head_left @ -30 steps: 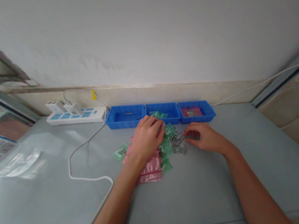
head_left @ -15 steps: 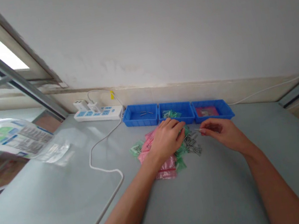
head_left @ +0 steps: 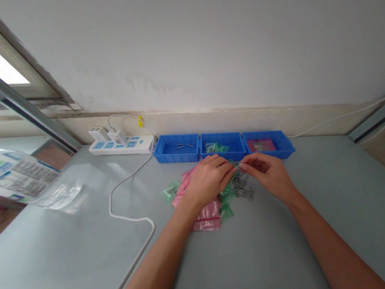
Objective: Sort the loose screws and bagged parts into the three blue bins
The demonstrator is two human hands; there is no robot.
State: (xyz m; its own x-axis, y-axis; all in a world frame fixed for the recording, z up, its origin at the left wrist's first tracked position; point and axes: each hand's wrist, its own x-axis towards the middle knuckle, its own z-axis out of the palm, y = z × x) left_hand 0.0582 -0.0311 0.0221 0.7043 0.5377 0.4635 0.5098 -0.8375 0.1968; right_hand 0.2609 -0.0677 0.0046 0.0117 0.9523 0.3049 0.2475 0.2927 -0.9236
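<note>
Above the pile, my right hand (head_left: 268,174) pinches a thin metal screw (head_left: 238,166) between thumb and fingertips. My left hand (head_left: 212,176) is closed too, its thumb and index fingertip meeting at the screw's other end. Under the left hand lie pink zip bags (head_left: 207,217) and small green bags (head_left: 226,211), partly covered by the hand. A heap of loose screws (head_left: 245,192) is just right of the bags, below my fingertips.
Three blue trays stand against the wall: the left tray (head_left: 177,157) holds a few screws, the middle tray (head_left: 223,155) green bags, the right tray (head_left: 280,150) a pink bag. A power strip (head_left: 124,147), white cable (head_left: 131,218) and large clear bottle (head_left: 27,176) are at left.
My right hand has moved left with the screw, so that its tip now meets my left hand's fingertips. The left thumb and index finger have drawn together. The whole view has shifted slightly.
</note>
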